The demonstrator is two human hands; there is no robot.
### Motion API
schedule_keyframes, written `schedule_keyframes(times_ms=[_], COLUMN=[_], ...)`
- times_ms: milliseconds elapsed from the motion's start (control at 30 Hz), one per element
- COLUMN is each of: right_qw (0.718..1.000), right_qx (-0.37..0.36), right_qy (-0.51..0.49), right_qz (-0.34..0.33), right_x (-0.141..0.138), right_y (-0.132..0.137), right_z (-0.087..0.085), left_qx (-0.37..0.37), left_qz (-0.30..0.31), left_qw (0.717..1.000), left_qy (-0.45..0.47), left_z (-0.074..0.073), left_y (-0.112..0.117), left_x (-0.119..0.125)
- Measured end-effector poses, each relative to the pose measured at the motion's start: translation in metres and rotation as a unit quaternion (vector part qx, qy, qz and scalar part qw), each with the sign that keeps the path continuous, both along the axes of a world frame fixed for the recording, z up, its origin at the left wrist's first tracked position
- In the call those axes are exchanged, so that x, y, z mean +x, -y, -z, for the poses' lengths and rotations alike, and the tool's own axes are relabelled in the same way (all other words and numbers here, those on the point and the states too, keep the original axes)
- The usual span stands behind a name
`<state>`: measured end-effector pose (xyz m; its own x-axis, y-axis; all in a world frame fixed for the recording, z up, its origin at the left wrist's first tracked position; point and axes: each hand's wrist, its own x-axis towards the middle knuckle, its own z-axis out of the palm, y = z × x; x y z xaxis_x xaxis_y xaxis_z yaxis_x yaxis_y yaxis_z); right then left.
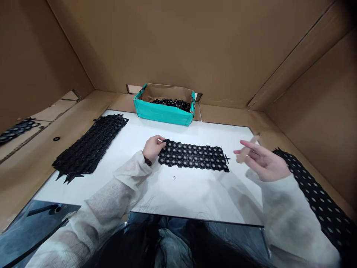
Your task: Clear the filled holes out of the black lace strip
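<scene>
A black rubber sheet [192,156] with rows of round grey-centred rings lies flat on the white board [192,190]. My left hand [153,147] pinches its upper left corner between thumb and fingers. Off the sheet's right end, my right hand [263,162] is raised over the board, slightly blurred. A pale tan strip [245,150] crosses between its fingers; motion blur hides what it is. Beside the sheet's right edge lies a small black pointed scrap [227,159], apart from my right fingers.
A teal-edged cardboard box [164,114] with black rings stands at the back. Stacked black sheets [90,145] lie at left, and another ringed sheet [318,193] at right. A loose black ring [56,139] lies far left. Cardboard walls [181,44] enclose the board.
</scene>
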<state>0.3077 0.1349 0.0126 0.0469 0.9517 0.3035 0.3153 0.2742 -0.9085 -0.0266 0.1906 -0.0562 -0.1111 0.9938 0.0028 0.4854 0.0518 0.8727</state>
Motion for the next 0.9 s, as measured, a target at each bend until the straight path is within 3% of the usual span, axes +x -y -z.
schedule_keyframes(times_ms=[133,300,400,500,667,900], right_qw=[0.982,0.943,0.942,0.959,0.972,0.973], right_qx=[0.082,-0.092,-0.137,-0.136,-0.108,-0.124], right_qy=[-0.167,-0.282,-0.269,-0.214,-0.149,-0.101], right_qz=[-0.015,-0.153,-0.147,-0.127,-0.145,-0.164], right_x=[-0.073,-0.138,-0.149,-0.148,-0.152,-0.156], right_y=[-0.035,-0.074,-0.080,-0.076,-0.062,-0.056], right_z=[0.006,0.051,0.077,0.089,0.083,0.074], left_qx=[0.018,0.030,0.028,0.036,0.031,0.033], left_qz=[-0.004,-0.023,-0.022,-0.014,0.004,0.023], left_qw=[0.999,0.998,0.999,0.999,0.999,0.997], left_qy=[-0.026,-0.049,-0.033,-0.009,0.029,0.065], left_z=[-0.006,-0.004,0.000,0.003,0.005,0.001], left_y=[0.007,0.009,0.007,0.007,0.008,0.011], left_x=[0.003,0.004,0.002,0.000,-0.001,0.000])
